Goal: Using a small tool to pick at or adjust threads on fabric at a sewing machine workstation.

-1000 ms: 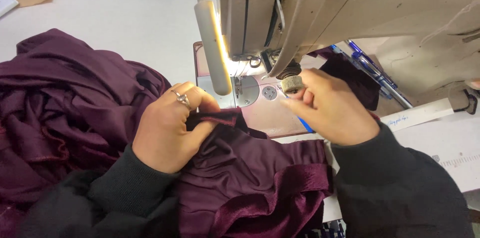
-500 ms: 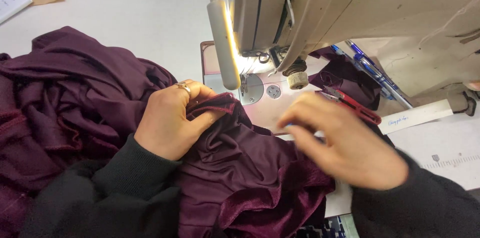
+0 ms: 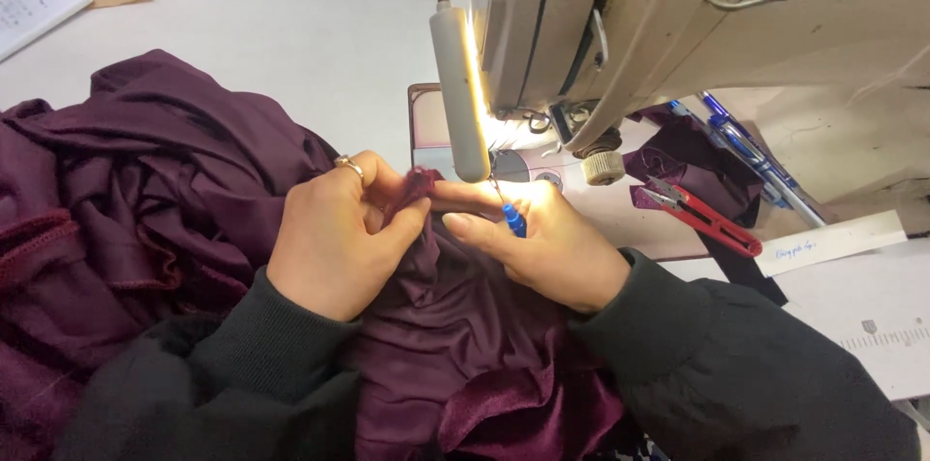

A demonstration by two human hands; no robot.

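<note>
At frame centre, the left hand (image 3: 334, 233) pinched a fold of soft, crumpled maroon fabric (image 3: 174, 199); the right hand (image 3: 542, 238) gripped a slim blue-handled tool (image 3: 512, 219) beneath the sewing machine (image 3: 659, 25).

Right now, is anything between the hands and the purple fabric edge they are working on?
Nothing visible does. The left hand pinches the edge of the purple fabric directly, and the right hand, holding a small blue-handled tool, touches the same edge. The lamp bar hangs just above, apart from them.
</note>
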